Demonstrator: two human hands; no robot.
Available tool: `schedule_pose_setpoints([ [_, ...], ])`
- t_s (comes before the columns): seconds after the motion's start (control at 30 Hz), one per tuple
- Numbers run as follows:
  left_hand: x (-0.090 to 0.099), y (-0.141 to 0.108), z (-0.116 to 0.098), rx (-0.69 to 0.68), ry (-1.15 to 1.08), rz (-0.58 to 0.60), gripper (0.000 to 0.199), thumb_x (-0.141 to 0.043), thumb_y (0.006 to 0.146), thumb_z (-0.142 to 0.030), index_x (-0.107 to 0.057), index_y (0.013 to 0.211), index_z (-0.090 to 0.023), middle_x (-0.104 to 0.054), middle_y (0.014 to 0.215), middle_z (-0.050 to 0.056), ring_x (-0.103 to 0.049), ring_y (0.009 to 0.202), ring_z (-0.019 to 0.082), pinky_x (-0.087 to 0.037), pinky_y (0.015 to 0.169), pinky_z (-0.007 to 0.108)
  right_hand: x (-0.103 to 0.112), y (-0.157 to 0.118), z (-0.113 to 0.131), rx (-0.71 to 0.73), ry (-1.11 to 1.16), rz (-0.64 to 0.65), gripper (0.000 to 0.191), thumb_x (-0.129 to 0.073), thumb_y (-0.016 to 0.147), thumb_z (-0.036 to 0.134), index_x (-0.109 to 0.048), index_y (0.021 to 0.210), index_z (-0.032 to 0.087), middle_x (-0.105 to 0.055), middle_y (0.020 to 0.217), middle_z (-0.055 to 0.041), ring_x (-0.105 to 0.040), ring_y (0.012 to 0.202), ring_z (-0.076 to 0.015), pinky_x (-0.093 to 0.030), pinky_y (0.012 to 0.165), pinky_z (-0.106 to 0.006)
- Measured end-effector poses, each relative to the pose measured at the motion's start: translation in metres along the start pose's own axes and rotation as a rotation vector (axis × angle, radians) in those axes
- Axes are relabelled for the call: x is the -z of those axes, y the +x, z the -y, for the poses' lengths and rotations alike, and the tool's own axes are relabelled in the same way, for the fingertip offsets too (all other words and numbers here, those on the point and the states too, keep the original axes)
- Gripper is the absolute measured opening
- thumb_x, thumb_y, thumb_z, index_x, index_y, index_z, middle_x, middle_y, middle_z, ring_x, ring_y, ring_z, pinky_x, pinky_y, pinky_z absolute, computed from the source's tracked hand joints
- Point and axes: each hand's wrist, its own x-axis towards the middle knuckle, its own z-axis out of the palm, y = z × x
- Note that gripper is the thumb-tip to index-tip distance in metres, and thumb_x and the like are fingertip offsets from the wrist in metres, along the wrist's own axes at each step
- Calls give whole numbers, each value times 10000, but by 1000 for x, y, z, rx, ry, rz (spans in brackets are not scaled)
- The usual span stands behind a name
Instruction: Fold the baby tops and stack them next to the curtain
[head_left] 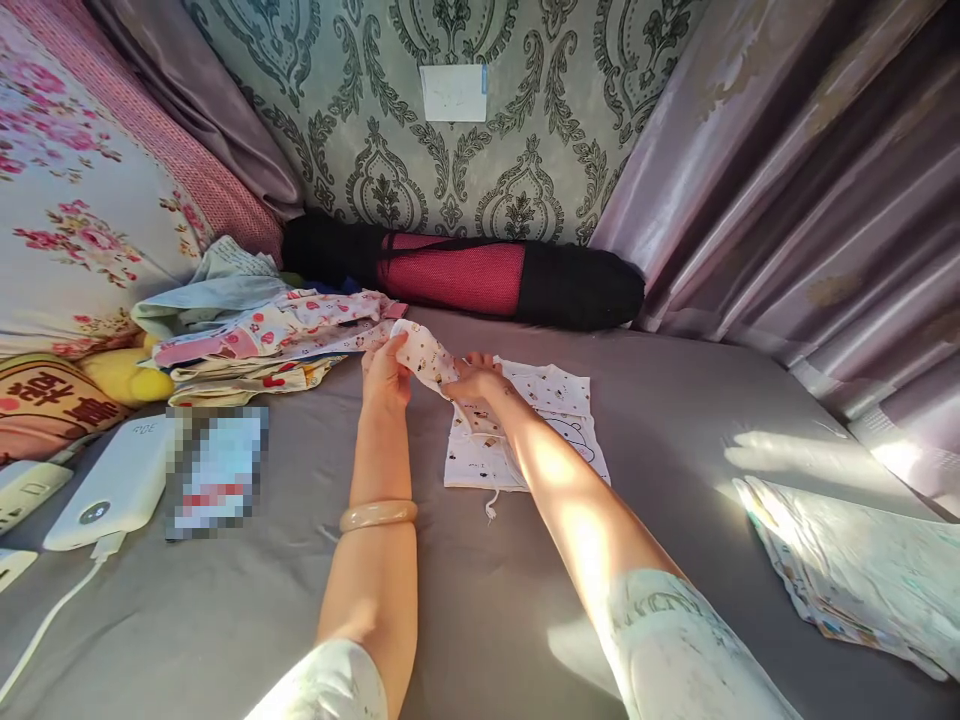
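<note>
A small white garment (581, 440) with little prints and an animal outline lies on the grey sheet in front of me. Its printed sleeve (424, 357) is raised to the left. My left hand (386, 373) is closed on the sleeve's far end, with a bangle on that forearm. Over the garment's upper left part, my right hand (478, 380) touches the near end of the sleeve; its fingers are partly apart and its palm side is hidden. A short white string (491, 505) hangs from the garment's lower edge.
Piled clothes (300, 320) lie at the left, beside a yellow plush toy (127, 375). A white power bank (112, 485) with a cable and a blurred item (221, 470) sit nearer. Folded cloths (862, 570) lie right. A black and red roll (457, 275) lines the wall.
</note>
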Motion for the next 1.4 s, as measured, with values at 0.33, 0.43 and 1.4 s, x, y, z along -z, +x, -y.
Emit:
schedule_pose_setpoints([
  [0.33,-27,-22,14,-20,235,185,400,-805,637,-467,-525,765,-212,-629,722,5,-662,735,180,-511,638,275,-6,-14,-43,-9,836,-328,410,-485,878,162,-581,1276,181,-615,1349,-111,-576,1244,-218,-447,1067,-390],
  [0.43,-37,-29,25,27,227,212,384,-779,684,-467,-510,786,-213,-615,703,-8,-646,679,160,-506,625,271,-6,-35,-63,-142,1372,-271,266,-471,897,133,-605,1125,157,-712,1128,-108,-706,976,-173,-550,938,-348],
  [1.4,-2,-22,72,-252,1152,651,429,-658,786,-276,-625,1213,-260,-628,1324,138,-531,1296,325,-413,1058,485,-25,-45,-114,-217,1108,-453,146,-580,862,266,-661,974,219,-699,875,-35,-699,880,-225,-596,788,-385],
])
